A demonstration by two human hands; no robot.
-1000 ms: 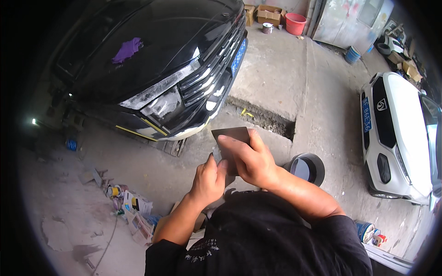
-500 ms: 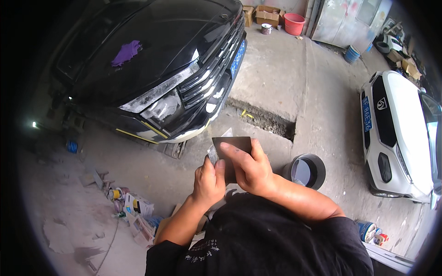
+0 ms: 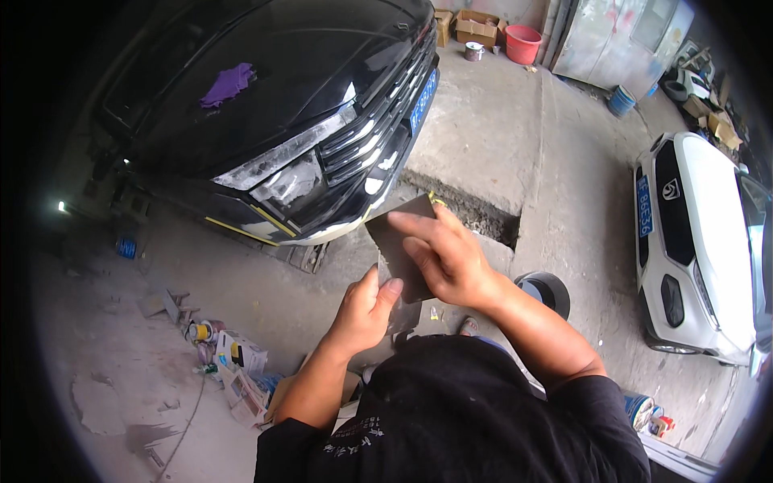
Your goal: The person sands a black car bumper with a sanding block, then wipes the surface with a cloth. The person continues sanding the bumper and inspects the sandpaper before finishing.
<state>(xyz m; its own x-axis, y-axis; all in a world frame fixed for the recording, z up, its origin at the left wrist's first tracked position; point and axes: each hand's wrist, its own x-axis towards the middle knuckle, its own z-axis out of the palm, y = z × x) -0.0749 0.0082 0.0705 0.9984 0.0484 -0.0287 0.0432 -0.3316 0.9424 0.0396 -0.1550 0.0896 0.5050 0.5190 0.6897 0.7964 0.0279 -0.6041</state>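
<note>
In front of my body, my right hand grips a dark, thin rectangular sheet that looks like sandpaper, its index finger and thumb lying across the face. Just below and to the left is my left hand, thumb raised against the fingers. It pinches a thin greyish sheet, mostly hidden behind the thumb and the dark sheet. Whether the two sheets touch, I cannot tell. Beyond the hands stands a black car, with whitish, dulled patches around its headlight and yellow tape on its bumper.
A purple cloth lies on the black hood. A dark bucket stands right of my forearm, and a white car farther right. A rubble-filled pit breaks the concrete floor. Cans and boxes clutter the lower left; a red bucket stands far back.
My right hand has moved up and tilted the dark sheet. My left hand is slightly lower and farther from it. The clear, whitish piece that showed behind the sheet is out of sight there.
</note>
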